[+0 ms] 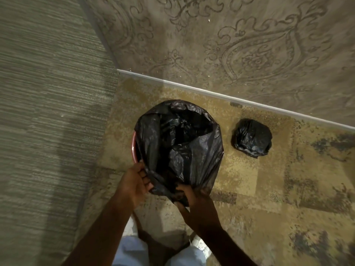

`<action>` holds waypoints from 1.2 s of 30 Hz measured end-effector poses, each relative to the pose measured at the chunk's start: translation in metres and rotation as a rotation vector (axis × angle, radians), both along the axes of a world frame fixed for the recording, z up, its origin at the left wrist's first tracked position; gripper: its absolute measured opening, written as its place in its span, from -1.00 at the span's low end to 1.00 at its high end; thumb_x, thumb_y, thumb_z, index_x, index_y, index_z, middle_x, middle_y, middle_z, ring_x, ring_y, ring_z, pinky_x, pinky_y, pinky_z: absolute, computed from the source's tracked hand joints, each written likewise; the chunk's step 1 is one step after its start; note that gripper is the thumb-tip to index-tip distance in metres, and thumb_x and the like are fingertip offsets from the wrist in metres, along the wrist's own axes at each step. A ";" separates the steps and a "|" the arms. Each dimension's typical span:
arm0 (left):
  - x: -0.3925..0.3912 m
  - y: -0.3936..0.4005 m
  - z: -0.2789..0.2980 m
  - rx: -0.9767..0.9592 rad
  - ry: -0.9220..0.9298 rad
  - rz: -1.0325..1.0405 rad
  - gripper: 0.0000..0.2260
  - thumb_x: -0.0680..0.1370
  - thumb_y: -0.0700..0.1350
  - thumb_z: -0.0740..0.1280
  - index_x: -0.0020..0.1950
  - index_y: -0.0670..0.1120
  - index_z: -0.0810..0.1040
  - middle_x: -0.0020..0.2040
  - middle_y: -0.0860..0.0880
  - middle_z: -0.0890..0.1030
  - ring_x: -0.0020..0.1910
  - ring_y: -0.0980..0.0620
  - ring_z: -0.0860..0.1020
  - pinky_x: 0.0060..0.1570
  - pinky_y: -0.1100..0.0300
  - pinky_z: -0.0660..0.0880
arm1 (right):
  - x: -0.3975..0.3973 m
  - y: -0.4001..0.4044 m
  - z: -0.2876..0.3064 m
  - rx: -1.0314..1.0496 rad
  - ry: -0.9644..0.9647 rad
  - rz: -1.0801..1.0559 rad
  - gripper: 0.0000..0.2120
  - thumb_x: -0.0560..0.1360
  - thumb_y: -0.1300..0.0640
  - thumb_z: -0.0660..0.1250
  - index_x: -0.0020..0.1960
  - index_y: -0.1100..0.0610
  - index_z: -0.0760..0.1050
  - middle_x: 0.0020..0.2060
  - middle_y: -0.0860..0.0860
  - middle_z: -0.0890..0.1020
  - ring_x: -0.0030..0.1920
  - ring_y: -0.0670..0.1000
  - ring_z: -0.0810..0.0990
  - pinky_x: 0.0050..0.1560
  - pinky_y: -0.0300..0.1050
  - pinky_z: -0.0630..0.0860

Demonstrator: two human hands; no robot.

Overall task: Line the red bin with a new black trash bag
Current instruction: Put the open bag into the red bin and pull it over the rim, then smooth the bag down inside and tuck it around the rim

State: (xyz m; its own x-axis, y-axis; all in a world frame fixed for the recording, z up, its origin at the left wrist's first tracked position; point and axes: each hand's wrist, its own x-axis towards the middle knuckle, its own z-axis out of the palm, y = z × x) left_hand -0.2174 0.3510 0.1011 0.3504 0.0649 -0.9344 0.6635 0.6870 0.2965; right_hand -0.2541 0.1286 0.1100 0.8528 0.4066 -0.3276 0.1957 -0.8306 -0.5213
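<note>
Both hands grip the near edge of the black trash bag (180, 148): left hand (134, 183), right hand (189, 196). Its mouth faces up over the upright red bin (134, 148) (only a rim sliver shows) on the carpet (249, 189). A tied black bundle (252, 138) sits nearby.

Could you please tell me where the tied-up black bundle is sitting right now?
In the head view, the tied black bundle lies on the patterned carpet to the right of the bag-draped red bin, apart from it and just below the white baseboard.

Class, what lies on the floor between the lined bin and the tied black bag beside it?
Only bare patterned carpet, seen in the head view.
</note>
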 end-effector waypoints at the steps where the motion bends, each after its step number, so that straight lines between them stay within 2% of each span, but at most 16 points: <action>1: -0.006 0.006 -0.001 0.055 -0.032 -0.003 -0.73 0.67 -0.02 0.17 -0.05 -0.08 0.62 -0.27 -0.03 0.71 -0.35 0.04 0.69 -0.38 0.21 0.60 | 0.000 -0.005 -0.004 -0.041 -0.026 0.022 -0.65 0.51 -0.15 0.30 0.23 -0.05 0.54 -0.06 -0.08 0.74 -0.07 0.00 0.73 -0.04 -0.11 0.64; 4: -0.020 0.015 -0.001 0.220 -0.146 -0.082 -0.66 0.66 0.13 0.22 0.08 -0.05 0.68 -0.04 -0.06 0.77 -0.08 -0.01 0.75 -0.22 0.11 0.67 | -0.002 -0.017 -0.017 -0.084 -0.177 0.116 -0.76 0.51 -0.15 0.33 0.01 -0.03 0.63 -0.14 -0.13 0.70 -0.12 -0.02 0.70 0.07 -0.15 0.44; 6: -0.024 0.016 -0.004 0.341 -0.145 -0.060 -0.72 0.64 0.07 0.29 0.01 -0.11 0.67 -0.02 -0.14 0.73 -0.04 -0.10 0.71 -0.17 0.07 0.68 | -0.001 -0.023 -0.026 -0.052 -0.229 0.130 -0.75 0.53 -0.14 0.30 -0.04 0.00 0.65 -0.14 -0.12 0.70 -0.10 0.00 0.67 0.07 -0.15 0.34; 8: -0.024 0.015 -0.012 0.475 -0.115 -0.018 -0.75 0.65 -0.02 0.32 -0.13 -0.15 0.59 -0.14 -0.19 0.64 -0.13 -0.13 0.63 -0.21 0.09 0.63 | -0.001 -0.026 -0.030 -0.024 -0.248 0.118 -0.72 0.55 -0.13 0.30 -0.05 0.03 0.66 -0.13 -0.10 0.70 -0.10 0.00 0.66 0.07 -0.15 0.37; 12: -0.021 0.008 -0.034 0.702 -0.101 -0.015 -0.69 0.69 -0.07 0.24 0.05 -0.34 0.53 -0.07 -0.29 0.62 -0.08 -0.18 0.59 -0.04 -0.13 0.57 | 0.003 -0.031 -0.033 0.068 -0.330 0.216 -0.75 0.59 -0.04 0.32 -0.10 0.06 0.70 -0.19 -0.06 0.72 -0.17 0.03 0.68 -0.08 -0.07 0.56; 15: -0.020 0.003 -0.049 0.794 -0.132 -0.066 -0.71 0.72 -0.10 0.17 0.01 -0.30 0.53 -0.10 -0.25 0.61 -0.10 -0.11 0.56 -0.06 -0.08 0.54 | 0.010 -0.035 -0.035 0.042 -0.389 0.295 -0.76 0.59 -0.03 0.31 -0.09 0.03 0.72 -0.21 -0.07 0.74 -0.21 0.01 0.69 -0.11 -0.12 0.57; 20: -0.018 -0.003 -0.062 0.888 -0.198 -0.120 -0.72 0.73 -0.13 0.12 -0.04 -0.22 0.53 -0.16 -0.19 0.57 -0.17 -0.04 0.52 -0.23 0.20 0.52 | 0.008 -0.056 -0.053 -0.167 -0.404 0.498 -0.60 0.59 -0.09 0.21 0.24 0.08 0.66 0.11 0.00 0.74 0.13 0.04 0.71 0.36 0.03 0.47; 22: -0.017 -0.004 -0.065 0.849 -0.217 -0.127 -0.70 0.73 -0.14 0.11 -0.01 -0.26 0.55 -0.12 -0.24 0.59 -0.13 -0.06 0.54 -0.17 0.15 0.52 | 0.008 -0.063 -0.063 -0.236 -0.371 0.526 -0.53 0.57 -0.12 0.17 0.30 0.09 0.63 0.21 0.01 0.71 0.26 0.06 0.67 0.45 0.14 0.41; 25: -0.015 0.005 -0.072 0.741 -0.260 -0.154 -0.70 0.73 -0.20 0.12 0.02 -0.37 0.53 -0.12 -0.22 0.57 -0.17 -0.06 0.52 -0.18 0.07 0.48 | 0.015 -0.073 -0.073 -0.228 -0.295 0.486 -0.55 0.56 -0.11 0.17 0.28 0.08 0.65 0.23 0.00 0.70 0.32 0.07 0.64 0.47 0.11 0.28; 27: -0.013 0.014 -0.072 0.661 -0.264 -0.199 -0.72 0.72 -0.23 0.13 -0.02 -0.38 0.54 -0.19 -0.19 0.56 -0.30 0.02 0.54 -0.33 0.17 0.49 | 0.017 -0.076 -0.075 -0.094 -0.241 0.310 -0.63 0.58 0.00 0.23 0.27 0.10 0.64 0.22 0.06 0.70 0.31 0.08 0.61 0.45 0.01 0.40; 29: -0.010 0.026 -0.070 0.615 -0.218 -0.242 -0.71 0.72 -0.24 0.12 -0.11 -0.26 0.55 -0.21 -0.17 0.61 -0.36 0.07 0.62 -0.41 0.24 0.58 | 0.019 -0.073 -0.071 0.094 -0.189 -0.115 -0.73 0.61 0.15 0.26 0.25 0.07 0.62 0.14 0.11 0.72 0.17 0.07 0.64 0.24 -0.13 0.57; 30: -0.008 0.032 -0.069 0.597 -0.187 -0.247 -0.70 0.72 -0.23 0.12 -0.12 -0.19 0.55 -0.16 -0.19 0.65 -0.33 0.03 0.66 -0.38 0.20 0.63 | 0.022 -0.069 -0.065 0.199 -0.118 -0.408 -0.75 0.63 0.20 0.26 0.22 0.01 0.61 0.10 0.09 0.73 0.10 0.08 0.68 0.17 -0.11 0.62; 31: -0.004 0.037 -0.067 0.586 -0.141 -0.243 -0.72 0.72 -0.22 0.13 -0.11 -0.16 0.55 -0.08 -0.24 0.67 -0.27 -0.05 0.68 -0.31 0.12 0.65 | 0.030 -0.065 -0.060 0.341 -0.004 -0.697 -0.76 0.66 0.22 0.25 0.19 0.01 0.63 0.11 0.05 0.73 0.09 0.09 0.70 0.18 0.02 0.64; 33: 0.003 0.050 -0.064 0.584 -0.046 -0.212 -0.77 0.72 -0.12 0.18 -0.01 -0.18 0.56 0.06 -0.30 0.67 -0.11 -0.19 0.67 -0.13 -0.02 0.63 | 0.050 -0.060 -0.050 0.589 0.125 -1.107 -0.74 0.70 0.14 0.21 0.23 0.12 0.65 0.18 0.05 0.71 0.22 0.11 0.66 0.28 0.22 0.58; 34: 0.007 0.056 -0.060 0.586 -0.045 -0.190 -0.72 0.71 -0.03 0.19 0.08 -0.21 0.57 0.08 -0.28 0.67 -0.05 -0.21 0.66 -0.10 -0.03 0.62 | 0.062 -0.056 -0.045 0.643 0.122 -1.191 -0.72 0.70 0.10 0.21 0.28 0.14 0.62 0.22 0.06 0.69 0.28 0.11 0.64 0.32 0.23 0.56; 36: 0.016 0.063 -0.053 0.578 -0.130 -0.177 -0.53 0.68 0.17 0.17 0.18 -0.21 0.61 0.03 -0.17 0.72 -0.05 -0.14 0.70 -0.14 0.02 0.65 | 0.083 -0.045 -0.034 0.723 0.116 -1.184 -0.69 0.70 0.08 0.22 0.38 0.13 0.56 0.31 0.03 0.64 0.35 0.07 0.59 0.33 0.11 0.56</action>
